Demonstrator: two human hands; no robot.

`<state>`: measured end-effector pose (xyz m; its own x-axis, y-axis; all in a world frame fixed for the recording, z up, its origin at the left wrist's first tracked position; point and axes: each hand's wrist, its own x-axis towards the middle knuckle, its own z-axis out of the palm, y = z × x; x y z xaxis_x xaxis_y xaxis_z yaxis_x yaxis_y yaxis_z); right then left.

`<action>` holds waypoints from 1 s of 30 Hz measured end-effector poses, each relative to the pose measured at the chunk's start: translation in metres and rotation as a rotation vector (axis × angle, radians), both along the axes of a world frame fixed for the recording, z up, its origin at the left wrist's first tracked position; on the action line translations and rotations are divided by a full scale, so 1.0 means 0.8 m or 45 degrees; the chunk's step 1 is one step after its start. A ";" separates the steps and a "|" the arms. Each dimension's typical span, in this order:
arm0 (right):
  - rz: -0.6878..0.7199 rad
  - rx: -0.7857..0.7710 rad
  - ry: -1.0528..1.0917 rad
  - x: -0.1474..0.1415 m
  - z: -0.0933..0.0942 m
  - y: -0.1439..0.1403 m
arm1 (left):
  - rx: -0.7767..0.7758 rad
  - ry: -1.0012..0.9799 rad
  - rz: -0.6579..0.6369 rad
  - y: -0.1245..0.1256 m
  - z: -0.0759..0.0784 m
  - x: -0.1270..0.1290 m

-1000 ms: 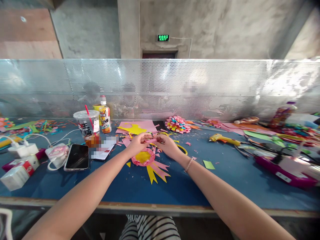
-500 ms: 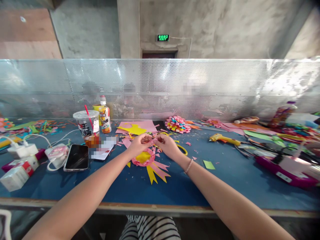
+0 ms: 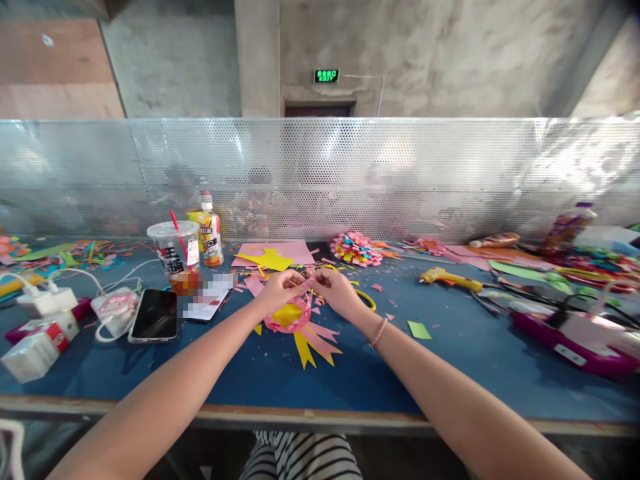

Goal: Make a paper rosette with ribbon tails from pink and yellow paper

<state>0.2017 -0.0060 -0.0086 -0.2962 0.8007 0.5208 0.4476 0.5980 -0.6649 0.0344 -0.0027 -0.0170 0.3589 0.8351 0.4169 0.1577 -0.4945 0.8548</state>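
Both my hands meet above the middle of the table, fingertips almost touching. My left hand (image 3: 283,291) is closed in a pinch, and so is my right hand (image 3: 333,291). Between the fingertips shows a small pink paper piece (image 3: 308,284), mostly covered by the fingers. Just below them lies a paper rosette (image 3: 287,320) with a yellow centre and a pink looped rim. Its pink and yellow ribbon tails (image 3: 315,343) have notched ends and point toward the table's front edge. Beyond my right hand, the yellow handle of what looks like scissors (image 3: 367,300) is partly hidden.
Left stand a drink cup (image 3: 175,257) with a red straw, a bottle (image 3: 210,235) and a phone (image 3: 154,315). Behind my hands are yellow paper (image 3: 270,259) and a multicoloured paper flower (image 3: 356,249). A yellow glue gun (image 3: 450,279) and purple power strip (image 3: 575,347) lie right.
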 end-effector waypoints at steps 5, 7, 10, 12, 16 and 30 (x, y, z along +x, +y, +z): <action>0.011 -0.019 0.011 0.000 0.002 -0.001 | 0.068 -0.011 0.019 -0.003 -0.002 0.001; 0.011 -0.020 0.017 0.002 0.003 0.001 | 0.134 0.032 0.030 -0.005 -0.002 0.001; 0.032 -0.031 0.020 0.005 0.005 0.002 | 0.188 0.122 0.035 -0.006 0.000 0.001; 0.051 -0.029 0.014 0.005 0.005 0.001 | 0.201 0.167 0.051 -0.006 0.001 0.001; 0.064 -0.032 -0.007 0.002 0.005 -0.004 | 0.232 0.191 0.086 -0.002 0.001 0.000; -1.569 0.405 0.041 0.301 0.033 0.057 | 0.175 0.168 0.141 0.012 -0.010 -0.009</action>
<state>0.4427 0.0392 0.0182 0.5680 0.3742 0.7330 0.8049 -0.0664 -0.5897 0.0270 0.0066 -0.0246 0.3273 0.8110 0.4849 0.3232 -0.5784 0.7490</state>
